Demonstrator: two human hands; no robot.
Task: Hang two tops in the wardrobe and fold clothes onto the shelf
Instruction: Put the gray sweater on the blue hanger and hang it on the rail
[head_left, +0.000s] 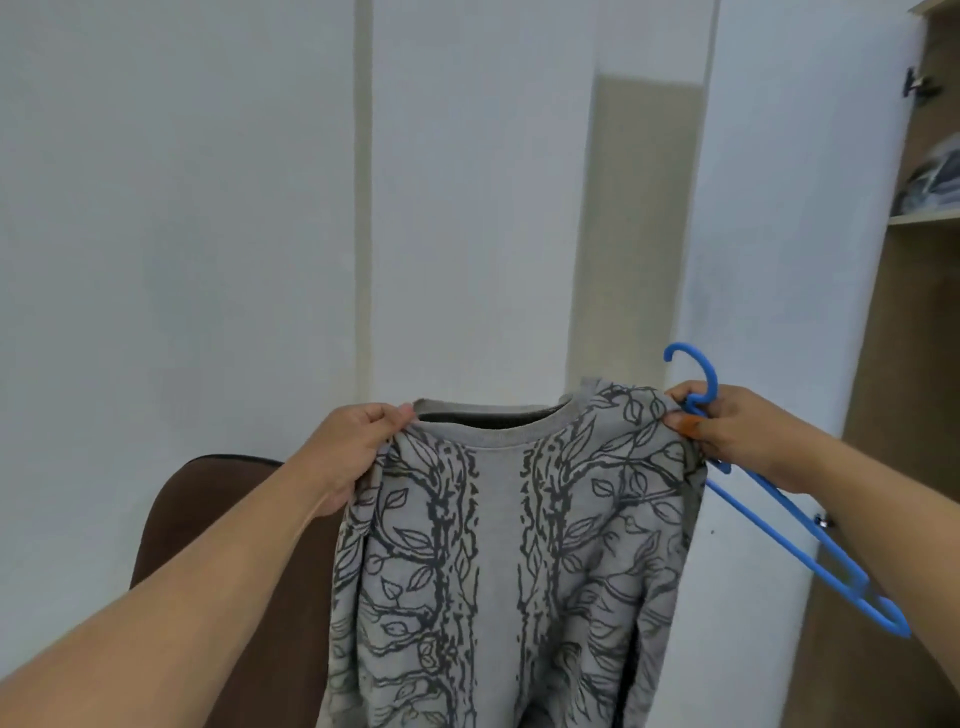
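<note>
My left hand (347, 451) pinches the grey top (511, 561); my right hand (737, 434) pinches it and the blue hanger (795, 512). White wall (182, 208) behind; brown chair (228, 525) below left; wardrobe shelf (924, 218) upper right.

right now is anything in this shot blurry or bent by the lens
Head view: the patterned top and blue hanger are fairly sharp; the dark items on the wardrobe shelf at far right are smeared; the wide lens bows the wall edges; lighting is soft and even, no glare.

White wall (208, 208), brown chair (218, 519) below left, open wooden wardrobe (914, 364) at right edge
</note>
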